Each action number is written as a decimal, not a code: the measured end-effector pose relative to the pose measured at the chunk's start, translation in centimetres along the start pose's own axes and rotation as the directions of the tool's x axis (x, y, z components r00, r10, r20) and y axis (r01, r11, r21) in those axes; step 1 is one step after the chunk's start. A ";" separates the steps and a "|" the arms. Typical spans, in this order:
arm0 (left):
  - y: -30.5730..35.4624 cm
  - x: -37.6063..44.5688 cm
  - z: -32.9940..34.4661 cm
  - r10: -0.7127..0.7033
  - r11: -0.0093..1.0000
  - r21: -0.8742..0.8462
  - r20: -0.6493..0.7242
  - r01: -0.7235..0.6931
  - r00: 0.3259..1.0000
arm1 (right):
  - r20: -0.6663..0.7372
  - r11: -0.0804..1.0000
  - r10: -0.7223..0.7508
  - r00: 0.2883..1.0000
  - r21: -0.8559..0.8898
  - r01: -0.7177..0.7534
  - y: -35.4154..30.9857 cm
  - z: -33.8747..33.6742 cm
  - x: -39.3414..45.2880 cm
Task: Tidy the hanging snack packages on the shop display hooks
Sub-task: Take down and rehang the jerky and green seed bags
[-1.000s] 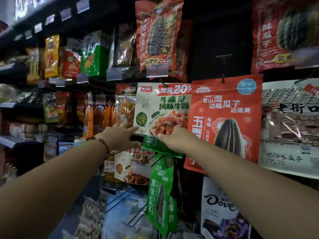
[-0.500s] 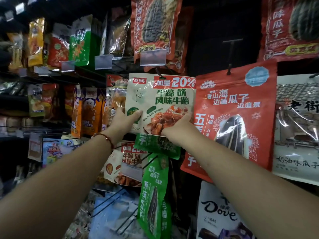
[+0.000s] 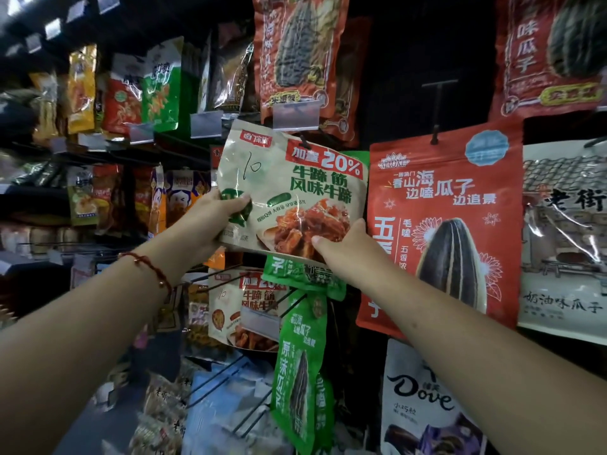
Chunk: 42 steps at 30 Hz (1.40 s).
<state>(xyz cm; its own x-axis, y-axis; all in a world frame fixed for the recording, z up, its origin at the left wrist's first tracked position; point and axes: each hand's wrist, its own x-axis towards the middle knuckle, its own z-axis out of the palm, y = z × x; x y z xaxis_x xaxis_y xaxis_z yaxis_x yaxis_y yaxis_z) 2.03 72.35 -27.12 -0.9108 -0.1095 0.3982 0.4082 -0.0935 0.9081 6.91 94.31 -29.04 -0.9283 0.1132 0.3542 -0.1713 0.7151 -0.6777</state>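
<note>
Beige snack pouch (image 3: pixel 292 188) gripped between left hand (image 3: pixel 210 221); right hand (image 3: pixel 345 247); seemingly tilted

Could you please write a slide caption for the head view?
Both hands, left and right, hold a beige beef-tendon snack pack tilted at its hook.

Display wall: dark back panel (image 3: pixel 410 60) with metal hooks. Bare T-shaped hook (image 3: pixel 438 93) projects at upper centre, nothing hung on it. Red sunflower-seed bag (image 3: pixel 443 231) hangs from peg just below. Cream-and-grey seed bag (image 3: pixel 565 241) hangs at right, touching red bag edge. Dove bag (image 3: pixel 423 405) hangs below red bag. Orange-red seed bag (image 3: pixel 299 50) hangs top centre, clear price tag holder (image 3: pixel 295 114) at its lower edge. Green seed bag (image 3: pixel 300 366) hangs lower centre.
</note>
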 end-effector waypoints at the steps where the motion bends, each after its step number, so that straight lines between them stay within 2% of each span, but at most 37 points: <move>1: 0.5 -0.4 -0.1 0.012 1.000 -0.004 -0.007 -0.012 1.000 | -0.001 1.000 -0.016 1.000 -0.003 0.016 -0.1 -0.1 -0.3; 4: 2.0 -1.5 -0.6 0.038 0.999 -0.005 -0.025 -0.038 0.999 | -0.042 0.994 -0.069 0.997 0.079 0.072 -0.1 -0.6 -0.9; 8: 2.8 -3.8 -1.9 0.001 1.000 -0.007 -0.033 -0.001 0.999 | -0.076 0.900 -0.066 0.995 0.425 0.092 0.1 -1.7 -1.7; 12: 1.0 -8.0 -2.5 -0.076 0.995 -0.059 -0.032 0.074 0.997 | 0.038 0.754 -0.080 0.996 0.656 0.035 0.9 -2.1 -3.7; 14: -1.1 -10.4 -2.3 -0.099 0.991 -0.088 -0.033 0.096 0.995 | 0.147 0.693 -0.090 0.985 0.720 -0.044 1.9 -1.7 -5.4; 17: -5.0 -14.1 -1.4 -0.141 0.983 -0.126 -0.040 0.135 0.989 | 0.290 0.686 -0.077 0.954 0.710 -0.160 4.3 -0.4 -7.9; 21: -9.2 -18.6 -0.6 -0.241 0.959 -0.144 0.041 0.244 0.970 | 0.299 0.750 -0.022 0.954 0.636 -0.182 8.0 1.7 -11.1; 24: -11.3 -21.6 -0.4 -0.234 0.972 0.049 0.165 0.229 0.958 | 0.288 0.802 -0.005 0.958 0.573 -0.168 9.9 3.1 -13.0; 26: -12.4 -23.3 -0.2 -0.248 0.968 0.103 0.213 0.231 0.945 | 0.285 0.844 0.010 0.958 0.511 -0.161 10.9 4.2 -14.1; 31: -15.9 -25.5 -1.1 -0.284 0.959 0.013 0.133 0.285 0.950 | 0.328 0.870 0.019 0.944 0.460 -0.178 12.8 7.2 -16.5; 42: -21.7 -24.7 -3.9 -0.304 0.952 0.048 0.008 0.303 0.953 | 0.357 0.844 0.088 0.930 0.469 -0.259 16.1 12.9 -16.7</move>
<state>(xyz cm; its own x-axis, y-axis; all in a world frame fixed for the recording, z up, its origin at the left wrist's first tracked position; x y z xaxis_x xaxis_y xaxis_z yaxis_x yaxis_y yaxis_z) 15.92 73.20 -57.19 -0.9923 -0.0678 0.1041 0.1091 -0.0750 0.9912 15.43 95.07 -54.19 -0.9961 -0.0781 0.0403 -0.0587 0.2507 -0.9663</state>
